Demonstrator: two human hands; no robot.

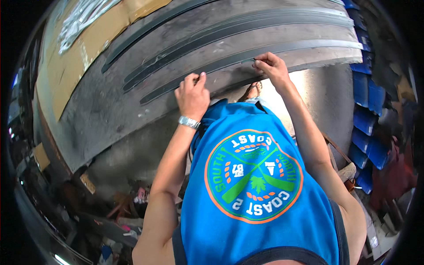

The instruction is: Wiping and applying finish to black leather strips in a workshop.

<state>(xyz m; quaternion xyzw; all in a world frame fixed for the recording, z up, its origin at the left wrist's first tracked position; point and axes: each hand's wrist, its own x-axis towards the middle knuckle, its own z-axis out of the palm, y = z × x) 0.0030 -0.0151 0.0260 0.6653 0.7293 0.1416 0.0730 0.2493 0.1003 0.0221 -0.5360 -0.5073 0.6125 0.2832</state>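
Note:
A long dark belt-like strip (225, 63) with a tapered left end lies along the near edge of the grey table. My left hand (193, 98), a metal watch on its wrist, is bent over the strip's near edge with curled fingers; what lies between them is hidden. Further right, my right hand (272, 70) has thumb and forefinger pinched together at the same strip's near edge. Something small and dark shows at those fingertips, too small to name. Two or more similar dark strips (194, 43) lie beyond, roughly parallel.
Brown cardboard (95, 55) covers the table's far left, with a bundle of pale plastic (81, 22) on it. Blue stacked bins (367, 92) stand beyond the table's right end. A wooden stool-like piece (340, 163) is near my right elbow. Clutter (128, 207) fills the lower left.

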